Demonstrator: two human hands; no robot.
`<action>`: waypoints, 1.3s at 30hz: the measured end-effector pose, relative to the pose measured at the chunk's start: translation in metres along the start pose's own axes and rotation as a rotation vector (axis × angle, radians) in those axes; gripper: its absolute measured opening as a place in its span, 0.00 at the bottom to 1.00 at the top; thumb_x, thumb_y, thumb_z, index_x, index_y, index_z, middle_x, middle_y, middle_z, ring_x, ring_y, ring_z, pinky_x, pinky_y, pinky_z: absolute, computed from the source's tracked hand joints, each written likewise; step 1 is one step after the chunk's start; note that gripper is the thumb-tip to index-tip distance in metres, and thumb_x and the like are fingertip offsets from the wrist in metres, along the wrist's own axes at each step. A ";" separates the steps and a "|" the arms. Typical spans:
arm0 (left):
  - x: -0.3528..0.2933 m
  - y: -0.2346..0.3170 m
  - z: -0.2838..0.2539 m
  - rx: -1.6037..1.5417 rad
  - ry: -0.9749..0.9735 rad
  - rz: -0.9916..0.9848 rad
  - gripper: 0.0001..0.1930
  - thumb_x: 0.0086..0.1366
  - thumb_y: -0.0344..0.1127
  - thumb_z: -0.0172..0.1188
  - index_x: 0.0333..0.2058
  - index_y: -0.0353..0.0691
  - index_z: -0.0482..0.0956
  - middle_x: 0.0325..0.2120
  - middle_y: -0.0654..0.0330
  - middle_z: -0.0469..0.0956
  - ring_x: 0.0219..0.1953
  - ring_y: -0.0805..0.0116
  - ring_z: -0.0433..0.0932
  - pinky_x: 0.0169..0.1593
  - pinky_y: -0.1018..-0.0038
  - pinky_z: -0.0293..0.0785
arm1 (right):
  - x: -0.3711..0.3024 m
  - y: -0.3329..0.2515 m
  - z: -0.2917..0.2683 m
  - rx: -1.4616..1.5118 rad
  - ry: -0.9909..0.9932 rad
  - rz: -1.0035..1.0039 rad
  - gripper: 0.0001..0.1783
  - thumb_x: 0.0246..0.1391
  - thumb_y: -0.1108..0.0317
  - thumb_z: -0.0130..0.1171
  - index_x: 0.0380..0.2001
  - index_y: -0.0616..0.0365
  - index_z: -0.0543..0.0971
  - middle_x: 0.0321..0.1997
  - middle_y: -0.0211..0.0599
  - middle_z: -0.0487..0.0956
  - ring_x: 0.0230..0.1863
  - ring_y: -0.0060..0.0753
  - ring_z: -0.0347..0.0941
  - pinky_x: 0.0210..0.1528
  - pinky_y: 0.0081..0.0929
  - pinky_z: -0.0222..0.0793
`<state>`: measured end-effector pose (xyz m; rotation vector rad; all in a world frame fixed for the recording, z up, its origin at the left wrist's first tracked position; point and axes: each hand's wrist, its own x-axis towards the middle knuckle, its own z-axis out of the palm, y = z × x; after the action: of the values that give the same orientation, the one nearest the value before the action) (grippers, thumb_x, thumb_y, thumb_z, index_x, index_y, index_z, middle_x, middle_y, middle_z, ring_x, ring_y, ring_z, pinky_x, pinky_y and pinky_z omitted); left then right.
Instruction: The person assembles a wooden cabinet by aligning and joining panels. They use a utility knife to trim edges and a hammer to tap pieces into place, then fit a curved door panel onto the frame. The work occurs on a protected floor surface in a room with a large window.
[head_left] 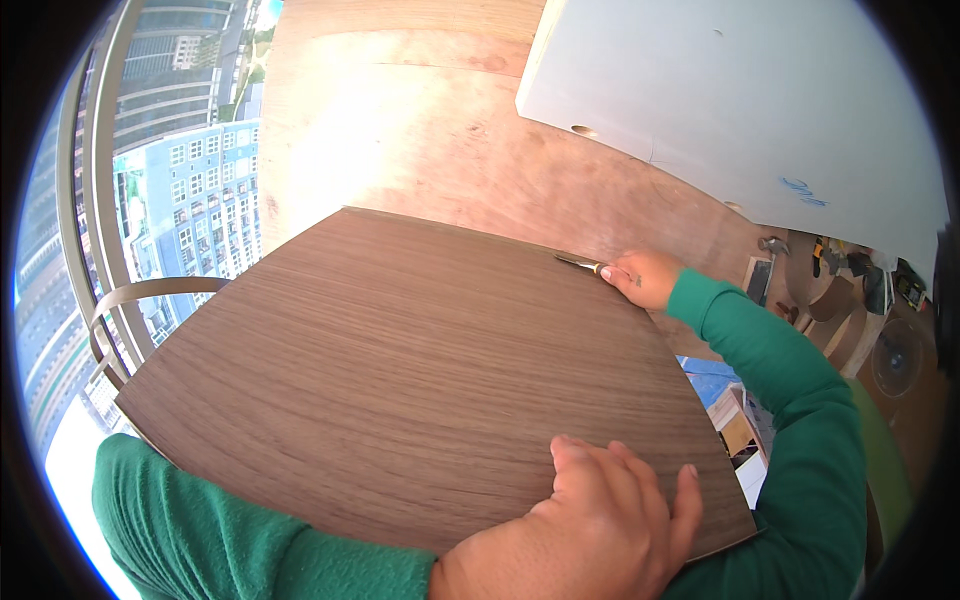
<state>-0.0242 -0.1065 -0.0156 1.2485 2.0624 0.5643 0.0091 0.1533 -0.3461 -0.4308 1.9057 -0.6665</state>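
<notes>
A large brown wood-grain board (400,370) lies flat in front of me. My left hand (590,515) rests on its near right part, fingers spread and holding nothing. At the board's far right corner, my right hand (645,280) is closed around the handle of a chisel-like tool (577,261). Its narrow metal blade points left along the far edge, with a yellowish collar just before my fingers; the handle is hidden in my grip. A thin brown edging strip (150,289) curls off the board's left side.
Beneath is a pale plywood surface (420,130), with a white panel (730,110) at the far right. A hammer (772,246), curled strips and other tools lie on the right. Papers (738,435) show beside the board's right edge. A window frame (88,180) borders the left.
</notes>
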 end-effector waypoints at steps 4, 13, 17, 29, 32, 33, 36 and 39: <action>0.001 0.003 0.010 0.020 0.114 -0.033 0.22 0.66 0.44 0.54 0.54 0.42 0.82 0.32 0.43 0.84 0.33 0.51 0.84 0.38 0.53 0.79 | -0.024 0.017 -0.002 -0.015 -0.002 -0.008 0.27 0.72 0.49 0.46 0.30 0.60 0.81 0.31 0.51 0.81 0.36 0.58 0.76 0.40 0.52 0.70; -0.004 0.007 0.012 0.054 0.050 -0.016 0.22 0.66 0.43 0.55 0.54 0.42 0.82 0.32 0.42 0.84 0.35 0.50 0.84 0.40 0.52 0.81 | -0.065 0.045 -0.001 -0.096 0.035 0.092 0.26 0.70 0.48 0.47 0.32 0.59 0.82 0.34 0.49 0.81 0.39 0.57 0.76 0.42 0.51 0.71; -0.005 0.007 0.014 -0.001 0.049 -0.021 0.22 0.65 0.43 0.55 0.54 0.42 0.82 0.32 0.43 0.84 0.35 0.51 0.84 0.40 0.52 0.81 | -0.071 0.041 -0.011 -0.094 -0.015 0.122 0.25 0.71 0.48 0.47 0.37 0.57 0.83 0.33 0.48 0.81 0.40 0.55 0.76 0.44 0.50 0.72; -0.010 0.007 -0.005 -0.036 -0.185 0.025 0.22 0.65 0.40 0.56 0.55 0.40 0.81 0.32 0.50 0.85 0.34 0.54 0.84 0.42 0.61 0.81 | -0.079 -0.207 -0.132 0.331 0.307 -0.386 0.23 0.73 0.54 0.52 0.52 0.67 0.77 0.34 0.48 0.81 0.33 0.47 0.78 0.40 0.38 0.75; -0.008 0.006 -0.009 -0.036 -0.224 0.026 0.23 0.65 0.41 0.57 0.56 0.40 0.81 0.33 0.50 0.85 0.35 0.54 0.84 0.42 0.61 0.81 | -0.109 -0.263 -0.153 0.303 0.247 -0.675 0.36 0.65 0.51 0.64 0.62 0.73 0.69 0.37 0.44 0.77 0.33 0.35 0.75 0.39 0.30 0.73; -0.007 0.005 -0.009 -0.028 -0.226 0.026 0.23 0.65 0.41 0.57 0.56 0.40 0.81 0.33 0.50 0.85 0.35 0.54 0.84 0.43 0.61 0.80 | -0.121 -0.280 -0.160 0.280 0.221 -0.726 0.41 0.62 0.51 0.67 0.63 0.75 0.67 0.38 0.44 0.78 0.33 0.35 0.76 0.38 0.28 0.74; -0.004 0.005 -0.005 -0.021 -0.233 0.030 0.23 0.65 0.42 0.57 0.56 0.40 0.81 0.34 0.51 0.85 0.36 0.54 0.85 0.43 0.61 0.80 | -0.141 -0.307 -0.184 0.326 -0.014 -0.732 0.36 0.53 0.55 0.70 0.57 0.67 0.70 0.47 0.57 0.79 0.49 0.52 0.78 0.52 0.41 0.74; -0.005 0.007 0.002 -0.032 -0.235 0.023 0.23 0.65 0.42 0.57 0.56 0.41 0.81 0.35 0.51 0.85 0.36 0.53 0.85 0.44 0.60 0.80 | -0.144 -0.332 -0.182 0.436 0.096 -0.707 0.33 0.48 0.56 0.72 0.52 0.66 0.74 0.48 0.58 0.78 0.52 0.56 0.77 0.55 0.44 0.74</action>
<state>-0.0170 -0.1078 -0.0106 1.2573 1.8394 0.4365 -0.0979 0.0214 0.0214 -0.8039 1.6072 -1.5499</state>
